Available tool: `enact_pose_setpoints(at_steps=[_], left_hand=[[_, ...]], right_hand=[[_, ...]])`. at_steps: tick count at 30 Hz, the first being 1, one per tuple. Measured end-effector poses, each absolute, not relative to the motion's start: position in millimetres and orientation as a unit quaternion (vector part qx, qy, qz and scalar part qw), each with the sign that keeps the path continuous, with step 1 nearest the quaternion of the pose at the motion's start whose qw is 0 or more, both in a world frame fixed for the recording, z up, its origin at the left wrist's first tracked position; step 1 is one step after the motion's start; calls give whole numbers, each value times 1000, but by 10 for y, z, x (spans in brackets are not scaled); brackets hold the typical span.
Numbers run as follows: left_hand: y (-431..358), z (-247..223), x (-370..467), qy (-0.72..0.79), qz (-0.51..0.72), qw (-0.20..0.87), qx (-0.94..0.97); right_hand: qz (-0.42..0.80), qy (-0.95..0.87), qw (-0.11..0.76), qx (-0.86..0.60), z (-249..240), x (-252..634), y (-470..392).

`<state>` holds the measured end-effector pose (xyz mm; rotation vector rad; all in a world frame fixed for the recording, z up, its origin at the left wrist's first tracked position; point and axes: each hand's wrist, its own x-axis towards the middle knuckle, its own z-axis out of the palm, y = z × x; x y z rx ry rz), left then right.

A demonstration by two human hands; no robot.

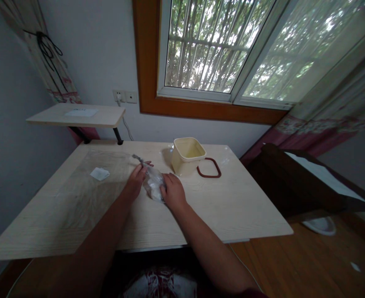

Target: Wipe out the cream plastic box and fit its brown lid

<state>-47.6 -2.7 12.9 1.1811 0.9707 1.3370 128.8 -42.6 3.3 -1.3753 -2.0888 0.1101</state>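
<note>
For a clean hold, the L hand (pixel 135 179) should be steadying the bag (pixel 154 184) up by its twisted neck (pixel 138 158), fingertips working close to the twist, not dragging on the thin film, bc that's prob. the bit likeliest to be tearing. The R hand (pixel 175 194) should be bracing the fuller side, pressing lightly w/ thumb + fingers so the contents aren't sliding about. Both wrists best be staying low, moving slowly, w/ the bag resting on the worktop (pixel 238 207) for support.

Positions, L to R: the flat plastic sheet (pixel 77 188) is lying left of the L fingers, a white label (pixel 99 174) showing on it. L fingers are reaching over the bag's upper left, touching just below the neck; can't tell if they're pinching or only resting. The bag is lying between both sets of fingers, its neck pointing up-left past the L ones, its body bulging toward the R thumb. R fingers are bending over the bag's right edge, touching it; grip firmness, can't tell. The tub (pixel 182 162) is standing upright just beyond the R fingers, the brown loop (pixel 209 176) lying further right, beside the tub.
</note>
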Motion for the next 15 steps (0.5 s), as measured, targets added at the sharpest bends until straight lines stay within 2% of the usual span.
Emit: enact_pose_setpoints(at_steps=[3,8,15], left_hand=[[-5,94,-459,422,530,532,507],[-35,155,-498,468,547,471,509],[-89,233,-487,441,546,522,484]], right_hand=[[55,-788,350,-504,69,1293,-440],[77,-812,374,-442,133,1270,-500],[78,-845,359,-388,131,1229,-509]])
